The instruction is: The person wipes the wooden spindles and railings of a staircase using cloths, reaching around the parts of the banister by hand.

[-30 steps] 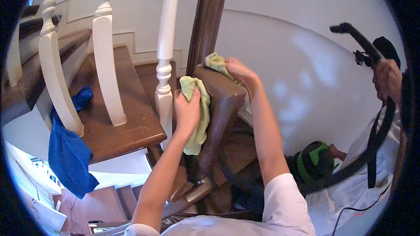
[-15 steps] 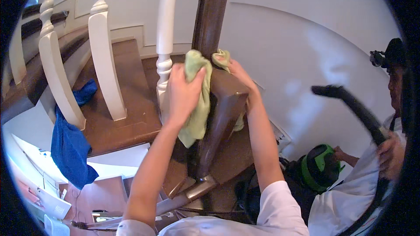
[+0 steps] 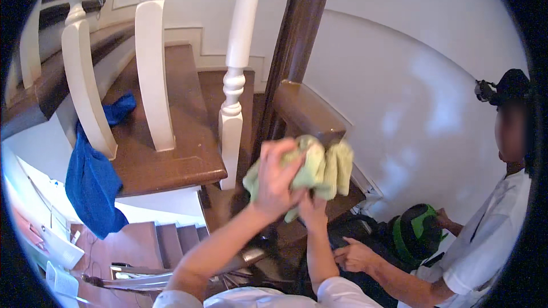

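A pale green cloth [image 3: 328,165] is bunched against the end of a dark brown wooden handrail [image 3: 311,115] and hangs below it. My left hand [image 3: 277,177] is closed on the cloth's left side, its fingers slightly blurred. Just to its right and lower, my right hand [image 3: 313,211] grips the cloth from below; the folds hide most of its fingers. The rail's upper face shows uncovered above the cloth, while the post under it is largely hidden by the cloth and my hands.
White balusters [image 3: 153,74] stand left on brown stair treads [image 3: 177,165]. A blue cloth [image 3: 94,188] drapes over a tread edge. At right, a co-worker in a white shirt [image 3: 485,234] is beside a black-and-green canister [image 3: 414,231]. Steps descend at lower left.
Both my hands and the green cloth have moved down around the rail end, the right hand coming in beside the left. The co-worker's raised black tube is out of sight; their hand is lower.
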### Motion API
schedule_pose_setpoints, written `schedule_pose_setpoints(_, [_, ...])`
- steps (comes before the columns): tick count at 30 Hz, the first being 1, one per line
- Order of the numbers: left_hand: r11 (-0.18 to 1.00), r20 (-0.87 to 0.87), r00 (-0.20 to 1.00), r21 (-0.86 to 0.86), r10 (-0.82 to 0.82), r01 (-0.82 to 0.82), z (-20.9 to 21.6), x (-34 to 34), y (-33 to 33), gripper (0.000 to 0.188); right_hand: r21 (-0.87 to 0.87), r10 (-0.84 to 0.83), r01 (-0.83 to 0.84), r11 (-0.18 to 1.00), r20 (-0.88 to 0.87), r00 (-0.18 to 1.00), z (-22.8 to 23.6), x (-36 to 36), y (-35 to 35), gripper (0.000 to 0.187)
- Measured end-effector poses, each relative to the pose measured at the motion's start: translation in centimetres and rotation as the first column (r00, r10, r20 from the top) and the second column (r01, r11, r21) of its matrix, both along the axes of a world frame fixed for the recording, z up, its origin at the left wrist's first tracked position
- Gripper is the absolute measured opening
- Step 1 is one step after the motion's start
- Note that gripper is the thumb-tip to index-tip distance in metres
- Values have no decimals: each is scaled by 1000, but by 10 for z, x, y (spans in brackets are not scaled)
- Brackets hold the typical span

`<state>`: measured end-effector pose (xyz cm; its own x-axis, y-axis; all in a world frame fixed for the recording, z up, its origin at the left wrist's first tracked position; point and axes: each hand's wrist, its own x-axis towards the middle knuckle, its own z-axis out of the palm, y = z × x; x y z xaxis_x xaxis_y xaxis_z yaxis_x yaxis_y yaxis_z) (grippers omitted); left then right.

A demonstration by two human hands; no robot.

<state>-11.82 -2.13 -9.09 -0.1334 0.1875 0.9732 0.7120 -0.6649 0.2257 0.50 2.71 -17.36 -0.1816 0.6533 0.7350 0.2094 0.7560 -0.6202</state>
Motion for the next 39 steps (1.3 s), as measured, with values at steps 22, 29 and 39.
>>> schedule_pose_setpoints(22, [946, 637, 767, -194, -81, 261, 18, -26, 39, 16, -211, 273, -443, 872, -542, 795, -51, 9, -16, 65])
schedule_pose_setpoints(29, [954, 474, 866, -150, -162, 261, 8, -11, 11, 15, 173, 38, -28, 984, -51, 998, 116, -5, 1, 28])
schedule_pose_setpoints(39, [804, 934, 355, -189, -29, 564, -52, -22, 37, 22, -186, 412, -768, 613, -754, 511, 124, -7, 62, 44])
